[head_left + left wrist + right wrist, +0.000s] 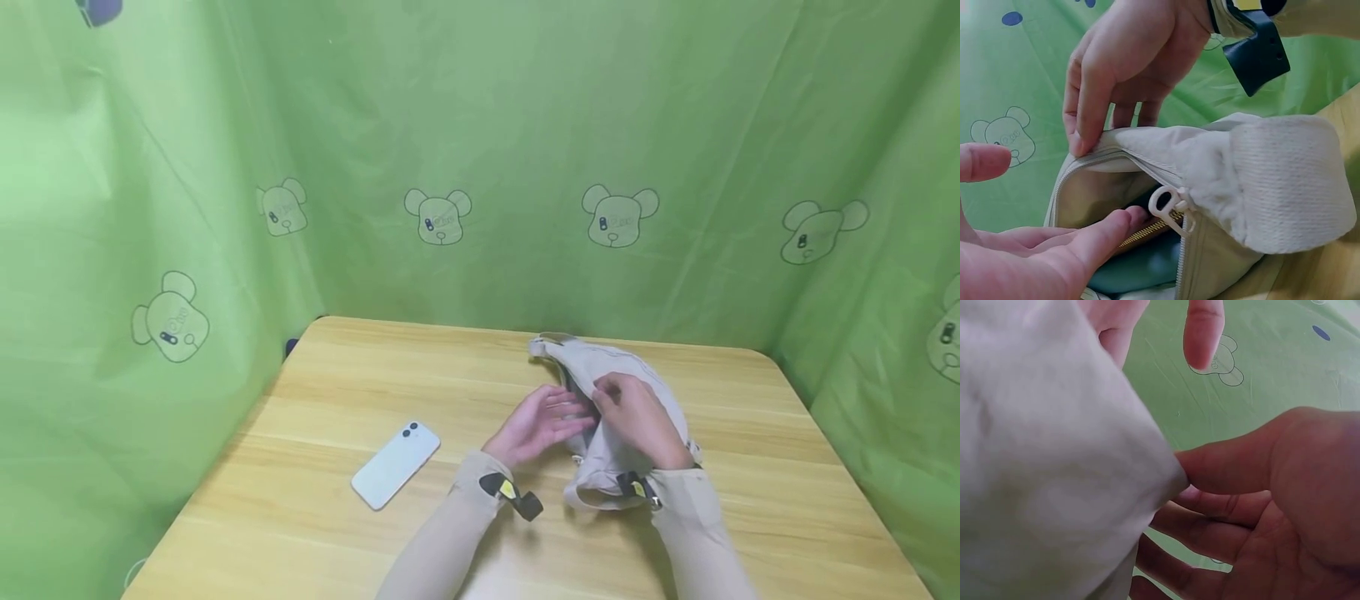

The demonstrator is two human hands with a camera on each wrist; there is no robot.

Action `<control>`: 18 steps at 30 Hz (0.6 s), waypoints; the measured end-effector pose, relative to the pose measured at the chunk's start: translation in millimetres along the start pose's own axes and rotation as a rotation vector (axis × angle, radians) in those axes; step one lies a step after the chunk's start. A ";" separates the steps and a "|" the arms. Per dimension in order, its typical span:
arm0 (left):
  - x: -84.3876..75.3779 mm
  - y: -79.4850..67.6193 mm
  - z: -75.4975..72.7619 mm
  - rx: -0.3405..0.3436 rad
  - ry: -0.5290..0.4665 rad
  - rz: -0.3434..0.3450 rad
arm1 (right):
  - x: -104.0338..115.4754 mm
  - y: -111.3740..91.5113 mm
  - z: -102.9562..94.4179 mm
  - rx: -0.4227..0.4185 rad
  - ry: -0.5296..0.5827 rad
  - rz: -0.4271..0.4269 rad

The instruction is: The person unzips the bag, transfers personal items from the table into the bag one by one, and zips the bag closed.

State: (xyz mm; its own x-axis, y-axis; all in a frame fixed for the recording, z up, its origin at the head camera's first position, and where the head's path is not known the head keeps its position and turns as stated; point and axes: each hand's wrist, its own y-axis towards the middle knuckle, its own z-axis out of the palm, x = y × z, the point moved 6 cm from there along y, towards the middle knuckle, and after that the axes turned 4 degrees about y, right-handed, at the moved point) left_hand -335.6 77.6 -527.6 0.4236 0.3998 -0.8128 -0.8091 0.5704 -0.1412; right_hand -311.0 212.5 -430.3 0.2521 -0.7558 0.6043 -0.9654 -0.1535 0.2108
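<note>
A pale cream fabric shoulder bag (pixel 626 371) lies on the table, its zip undone and its mouth facing left. My right hand (pixel 639 417) pinches the edge of that mouth between thumb and fingers, lifting the cloth. With straight fingers and a raised thumb, my left hand (pixel 538 423) reaches into the opening, its fingertips just inside. In the left wrist view, a large zip pull (pixel 1169 206) hangs at the bag's mouth. Inside show a gold-toothed zip (pixel 1147 232) on something brown and a smooth teal item (pixel 1138 267), both partly hidden by the left fingers.
A white phone (pixel 396 465) lies back up on the wooden table (pixel 315 392), left of my left forearm. The bag's wide woven strap (pixel 1291 184) loops out at its near end. Green curtains (pixel 517 108) with bear prints enclose the table behind and at both sides.
</note>
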 end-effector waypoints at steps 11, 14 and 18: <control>4.5 1.8 2.0 -0.036 0.004 0.042 | 3.6 -1.5 5.3 0.008 -0.008 0.003; 4.2 2.2 3.9 -0.037 -0.010 0.041 | 2.6 -1.0 4.4 0.003 -0.009 0.005; 2.8 3.1 6.4 -0.032 0.003 0.053 | 0.9 -0.5 2.7 -0.006 -0.008 -0.004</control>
State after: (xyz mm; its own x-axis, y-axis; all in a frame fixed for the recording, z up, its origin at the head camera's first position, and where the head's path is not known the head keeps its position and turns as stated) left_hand -334.3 85.1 -526.7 0.3784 0.4271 -0.8212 -0.8432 0.5250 -0.1156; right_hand -310.5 210.2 -432.0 0.2554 -0.7602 0.5974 -0.9640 -0.1530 0.2174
